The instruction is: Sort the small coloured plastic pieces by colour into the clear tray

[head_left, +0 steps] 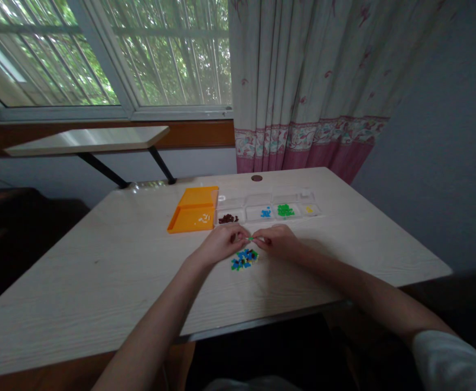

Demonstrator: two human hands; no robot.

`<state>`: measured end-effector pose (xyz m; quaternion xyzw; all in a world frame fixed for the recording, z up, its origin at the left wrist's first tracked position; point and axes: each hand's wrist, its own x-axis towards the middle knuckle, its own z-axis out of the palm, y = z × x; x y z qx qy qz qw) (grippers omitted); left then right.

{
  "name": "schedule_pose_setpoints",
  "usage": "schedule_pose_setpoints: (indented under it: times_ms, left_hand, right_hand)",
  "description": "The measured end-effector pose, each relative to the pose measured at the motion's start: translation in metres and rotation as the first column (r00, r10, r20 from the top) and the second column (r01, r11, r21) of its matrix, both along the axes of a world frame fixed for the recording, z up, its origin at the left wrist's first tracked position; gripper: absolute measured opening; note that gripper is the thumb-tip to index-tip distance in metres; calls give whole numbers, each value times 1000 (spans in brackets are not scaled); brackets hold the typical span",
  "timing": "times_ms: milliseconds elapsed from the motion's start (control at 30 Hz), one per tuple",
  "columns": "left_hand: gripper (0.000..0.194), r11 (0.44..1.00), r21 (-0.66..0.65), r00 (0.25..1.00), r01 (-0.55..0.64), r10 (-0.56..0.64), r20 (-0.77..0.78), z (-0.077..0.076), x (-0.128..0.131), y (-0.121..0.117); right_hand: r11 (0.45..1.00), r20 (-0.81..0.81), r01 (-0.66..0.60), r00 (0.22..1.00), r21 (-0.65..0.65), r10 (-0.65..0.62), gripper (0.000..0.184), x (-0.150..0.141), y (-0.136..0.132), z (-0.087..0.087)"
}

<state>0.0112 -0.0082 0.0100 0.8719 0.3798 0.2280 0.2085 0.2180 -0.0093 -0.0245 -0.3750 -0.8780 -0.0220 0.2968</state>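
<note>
My left hand [223, 242] and my right hand [277, 241] meet fingertip to fingertip above the table. Both are closed in a pinch on a tiny green piece [250, 238], whose exact shape is too small to make out; its left end looks paler. Just below the hands, on the tabletop, lies a small pile of blue, green, dark and yellow pieces [243, 260]. Beyond my fingers a clear compartment tray holds dark brown pieces [228, 218], blue pieces [266, 212], green pieces [285, 210] and a few yellow pieces [309, 209], each in its own section.
An open orange case [197, 199] with some white pieces [203, 218] stands left of the clear tray. A raised shelf [95, 139] on black legs is at the back left. A round dark disc [256, 178] sits near the pale table's [140, 282] back edge, before a curtain [286, 81].
</note>
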Motion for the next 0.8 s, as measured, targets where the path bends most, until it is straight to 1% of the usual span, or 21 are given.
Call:
schedule_pose_setpoints:
  times_ms: [100,233,333,400,533,633,733,800]
  left_hand:
    - [15,996,-84,999,17,-20,-34,1,-6,2]
    - [14,969,-236,991,65,-90,-96,-2,-14,6]
    - [13,945,-314,985,86,-129,-118,-5,-16,7]
    - [11,941,-328,980,89,-141,-139,-7,-16,8]
    - [11,952,-296,975,75,-132,-178,-9,-18,9]
    - [12,960,-273,974,70,-124,-188,-10,-19,11]
    - [15,967,-246,976,67,-114,-184,-10,-20,11]
    - [16,972,-229,976,61,-106,-188,-8,-19,10]
  right_hand:
    - [996,-97,12,995,91,-4,21,6,6,5]
    - [972,-228,112,972,206,-63,23,19,14,18]
    - [957,-265,156,960,244,-88,24,27,16,26]
    - [954,-280,164,956,252,-91,25,29,16,28]
    - [957,-273,161,958,242,-93,26,29,16,27]
    - [966,-225,164,967,198,-118,27,31,18,28]
    - [967,-144,232,966,108,-215,27,41,22,33]
    - [948,-77,315,947,37,-311,26,54,28,38]
